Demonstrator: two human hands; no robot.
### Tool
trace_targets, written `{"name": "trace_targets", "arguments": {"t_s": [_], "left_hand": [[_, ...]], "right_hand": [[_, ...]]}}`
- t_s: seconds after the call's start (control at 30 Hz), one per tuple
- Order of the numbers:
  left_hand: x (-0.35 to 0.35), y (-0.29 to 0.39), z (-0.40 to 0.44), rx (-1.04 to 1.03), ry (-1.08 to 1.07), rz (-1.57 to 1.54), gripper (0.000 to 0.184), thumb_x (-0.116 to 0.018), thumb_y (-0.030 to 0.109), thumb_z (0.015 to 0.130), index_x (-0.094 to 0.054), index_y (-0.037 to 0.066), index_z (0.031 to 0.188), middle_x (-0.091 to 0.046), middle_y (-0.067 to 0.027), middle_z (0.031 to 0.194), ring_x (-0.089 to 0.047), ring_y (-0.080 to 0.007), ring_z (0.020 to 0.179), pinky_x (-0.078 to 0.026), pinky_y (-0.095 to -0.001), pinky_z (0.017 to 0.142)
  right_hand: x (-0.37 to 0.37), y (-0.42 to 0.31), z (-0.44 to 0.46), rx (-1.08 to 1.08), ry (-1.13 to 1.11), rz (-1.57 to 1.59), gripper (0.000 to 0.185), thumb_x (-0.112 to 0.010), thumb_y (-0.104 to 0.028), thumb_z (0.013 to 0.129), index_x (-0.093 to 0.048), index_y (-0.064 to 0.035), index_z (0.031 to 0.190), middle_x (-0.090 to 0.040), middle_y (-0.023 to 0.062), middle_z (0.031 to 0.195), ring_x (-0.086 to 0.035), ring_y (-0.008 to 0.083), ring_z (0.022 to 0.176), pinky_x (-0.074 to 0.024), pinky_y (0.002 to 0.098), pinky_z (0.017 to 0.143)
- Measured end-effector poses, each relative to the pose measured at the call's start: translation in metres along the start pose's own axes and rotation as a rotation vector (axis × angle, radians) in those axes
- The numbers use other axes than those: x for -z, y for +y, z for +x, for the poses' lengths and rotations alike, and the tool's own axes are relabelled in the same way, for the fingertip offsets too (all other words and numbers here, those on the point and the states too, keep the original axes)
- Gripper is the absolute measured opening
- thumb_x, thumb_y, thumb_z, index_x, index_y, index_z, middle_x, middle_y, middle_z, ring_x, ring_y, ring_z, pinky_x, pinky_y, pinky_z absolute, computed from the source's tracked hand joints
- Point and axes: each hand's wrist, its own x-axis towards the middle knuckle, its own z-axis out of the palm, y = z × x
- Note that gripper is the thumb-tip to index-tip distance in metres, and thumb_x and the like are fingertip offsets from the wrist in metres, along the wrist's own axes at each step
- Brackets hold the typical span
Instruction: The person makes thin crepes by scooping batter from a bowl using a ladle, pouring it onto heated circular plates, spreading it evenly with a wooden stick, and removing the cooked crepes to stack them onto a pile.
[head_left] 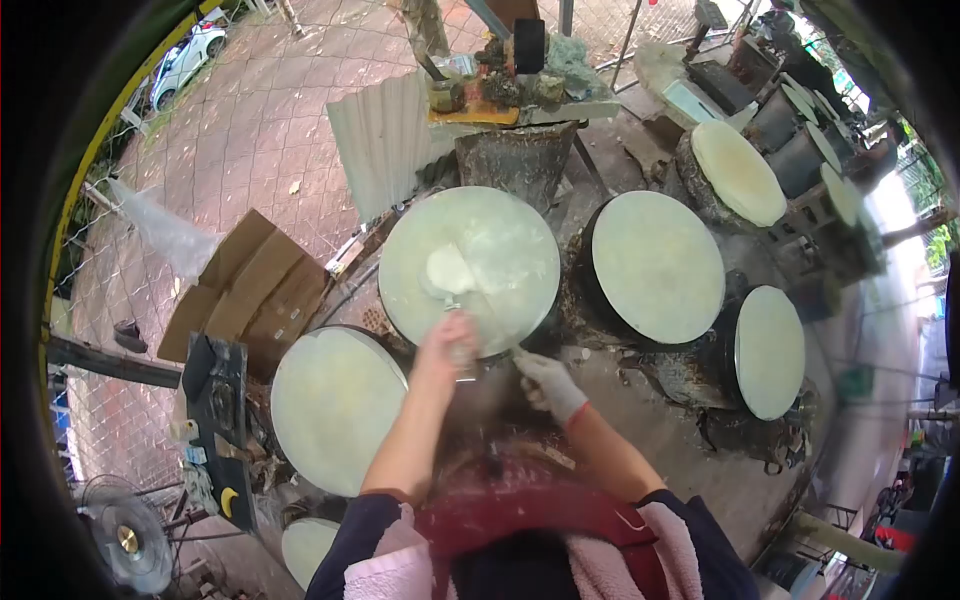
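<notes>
A round griddle (410, 235) with a pale surface lies in front of me, with a wet-looking whitish layer over its right part. My left hand (452, 338) is closed over its near edge, blurred by motion. Just beyond those fingers are a small metal part and a rounded white mass (450, 270) on or just above the griddle; what I grip is unclear. My right hand (548, 382), in a light glove, is closed at the griddle's near right edge. Something thin shows at its fingertips, too small to name.
More pale-topped round griddles stand nearby: one at left (335, 410), one at right (658, 265), another farther right (770, 350). Folded cardboard (250, 285) leans by the wire fence at left. A fan (128, 540) stands at lower left. Behind the middle griddle is a dark metal drum (515, 165).
</notes>
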Motion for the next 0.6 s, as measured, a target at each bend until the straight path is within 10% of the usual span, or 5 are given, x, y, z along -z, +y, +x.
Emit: {"name": "trace_targets", "arguments": {"t_s": [0.1, 0.23, 0.37, 0.43, 0.6], "left_hand": [[0.051, 0.039, -0.031, 0.214, -0.486, -0.497, 0.015, -0.043, 0.016, 0.099, -0.053, 0.005, 0.099, -0.048, 0.0036, 0.066, -0.037, -0.004, 0.042, -0.033, -0.0239, 0.041], [0.014, 0.062, -0.071, 0.095, -0.116, -0.266, 0.024, -0.036, 0.024, 0.102, -0.052, 0.007, 0.096, -0.043, 0.0044, 0.057, -0.03, -0.0053, 0.036, -0.027, -0.0238, 0.039], [0.005, 0.101, -0.048, 0.196, -0.524, -0.366, 0.024, -0.038, 0.026, 0.102, -0.049, 0.01, 0.089, -0.039, 0.0045, 0.055, -0.03, -0.0061, 0.036, -0.025, -0.026, 0.037], [-0.037, 0.084, -0.067, -0.147, 0.276, 0.223, 0.019, -0.044, 0.024, 0.1, -0.049, 0.011, 0.088, -0.038, 0.0044, 0.056, -0.031, -0.0061, 0.038, -0.023, -0.0232, 0.034], [-0.103, 0.042, -0.103, -0.196, -0.165, 0.734, 0.016, -0.048, 0.016, 0.099, -0.049, 0.002, 0.092, -0.036, 0.0022, 0.056, -0.032, -0.0046, 0.039, -0.024, -0.0193, 0.031]], "right_hand": [[0.022, -0.022, 0.004, 0.225, 0.235, -0.115, 0.04, -0.059, -0.026, 0.094, -0.055, -0.0256, 0.134, -0.044, -0.0068, 0.062, -0.033, 0.0026, 0.043, -0.025, 0.0188, 0.035], [0.032, 0.005, 0.026, 0.564, -0.067, -0.561, 0.042, -0.06, -0.021, 0.093, -0.055, -0.0089, 0.133, -0.06, 0.01, 0.129, -0.053, 0.0157, 0.121, -0.0365, 0.0272, 0.103], [0.043, 0.042, 0.021, 0.588, 0.357, -0.567, 0.048, -0.064, -0.036, 0.088, -0.058, -0.0114, 0.128, -0.064, 0.0151, 0.118, -0.062, 0.0255, 0.11, -0.0456, 0.0305, 0.094], [0.067, 0.058, 0.001, 0.58, 0.34, -0.739, 0.045, -0.063, -0.04, 0.088, -0.06, -0.0159, 0.126, -0.065, 0.017, 0.112, -0.064, 0.0293, 0.104, -0.0483, 0.0341, 0.089], [0.128, 0.074, -0.112, 0.483, 0.487, -0.877, 0.044, -0.065, -0.037, 0.087, -0.061, -0.0154, 0.125, -0.063, 0.0141, 0.118, -0.061, 0.0302, 0.108, -0.0474, 0.035, 0.092]]}}
